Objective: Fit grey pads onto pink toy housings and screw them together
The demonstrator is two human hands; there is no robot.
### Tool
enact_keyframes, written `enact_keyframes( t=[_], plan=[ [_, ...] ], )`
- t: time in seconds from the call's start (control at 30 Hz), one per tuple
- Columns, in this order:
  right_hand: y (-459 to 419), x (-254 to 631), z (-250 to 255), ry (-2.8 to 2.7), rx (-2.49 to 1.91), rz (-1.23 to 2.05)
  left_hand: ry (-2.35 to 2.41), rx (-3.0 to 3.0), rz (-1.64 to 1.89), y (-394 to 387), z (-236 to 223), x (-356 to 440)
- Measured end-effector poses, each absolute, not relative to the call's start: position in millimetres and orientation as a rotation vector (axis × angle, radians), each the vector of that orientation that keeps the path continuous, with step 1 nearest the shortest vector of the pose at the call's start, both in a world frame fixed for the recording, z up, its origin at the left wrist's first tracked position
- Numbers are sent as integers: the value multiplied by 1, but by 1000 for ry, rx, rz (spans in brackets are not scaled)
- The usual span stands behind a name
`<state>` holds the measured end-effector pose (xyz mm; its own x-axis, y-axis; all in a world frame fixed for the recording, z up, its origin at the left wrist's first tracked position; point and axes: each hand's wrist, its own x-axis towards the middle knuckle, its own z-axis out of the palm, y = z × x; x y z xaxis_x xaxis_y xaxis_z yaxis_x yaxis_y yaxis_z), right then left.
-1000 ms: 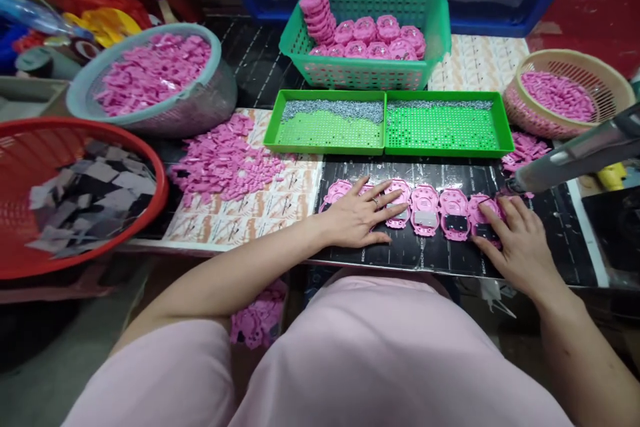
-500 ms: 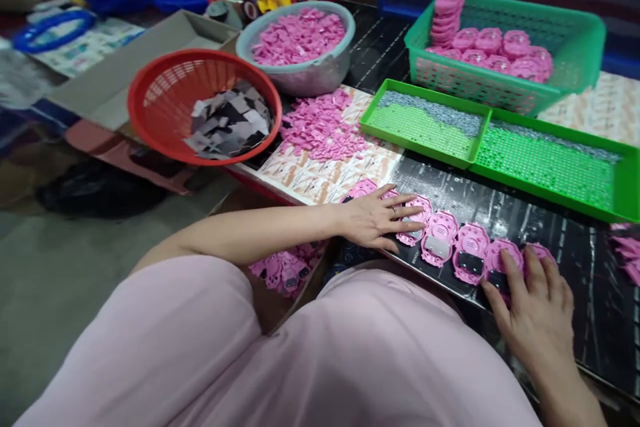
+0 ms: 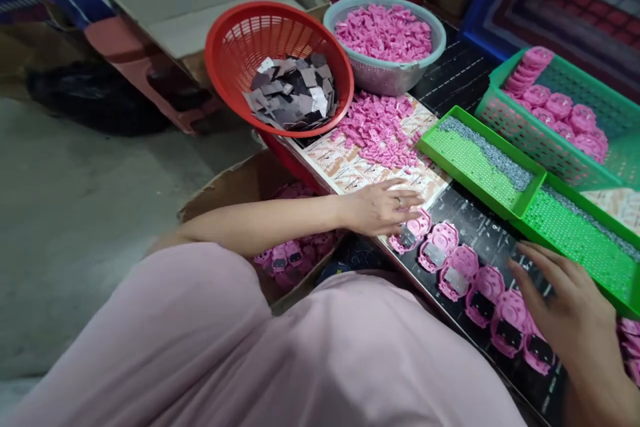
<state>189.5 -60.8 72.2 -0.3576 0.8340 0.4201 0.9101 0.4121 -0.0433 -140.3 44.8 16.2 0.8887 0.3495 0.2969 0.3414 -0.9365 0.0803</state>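
Observation:
Several pink plastic casings [image 3: 459,272] lie in a row along the front edge of the black tabletop, each with a dark or grey flat piece set in it. My left hand [image 3: 383,208], with a ring on one finger, reaches over the row's far left end, its fingers stretched out beside the first casing [image 3: 410,230]. My right hand [image 3: 563,300] hovers at the right end, near the last casings [image 3: 540,349], with fingers apart and nothing in them. Whether the left fingertips touch a casing I cannot tell.
Behind the row stand green trays [image 3: 543,181] of small metal parts and a green basket [image 3: 565,133] of pink casings. Left of them are loose pink pieces [image 3: 380,130], a grey basin [image 3: 390,73] and a red basket [image 3: 280,13] of grey flat pieces. Below, a cardboard box [image 3: 220,190] holds more casings.
The view has swung to the left. My right hand has come up off the casings at the right end. My left hand stays by the left end, its fingers now closer together.

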Motion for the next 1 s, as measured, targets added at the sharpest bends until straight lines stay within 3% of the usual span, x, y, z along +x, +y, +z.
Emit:
enact_keyframes(
  t=[0.13, 0.23, 0.4, 0.6, 0.8, 1.0],
  plan=[
    [9, 133, 68, -2439, -1233, -130, 1125, 2915, 642, 62, 5, -194],
    [53, 89, 54, -2563, -1408, 80, 1404, 2803, 456, 69, -1, -217],
    [94, 44, 33, -2621, -1536, 116, 1416, 2688, 29, 66, 2, -210],
    [99, 38, 36, -2610, -1567, 205, 1359, 2700, -59, 67, 10, -181],
    [86, 63, 45, -2412, -1545, 386, 1337, 2689, 40, 75, 11, -162],
    [67, 77, 49, -1780, -1647, 1201, 1116, 2810, 563, 59, 6, -171]
  ],
)
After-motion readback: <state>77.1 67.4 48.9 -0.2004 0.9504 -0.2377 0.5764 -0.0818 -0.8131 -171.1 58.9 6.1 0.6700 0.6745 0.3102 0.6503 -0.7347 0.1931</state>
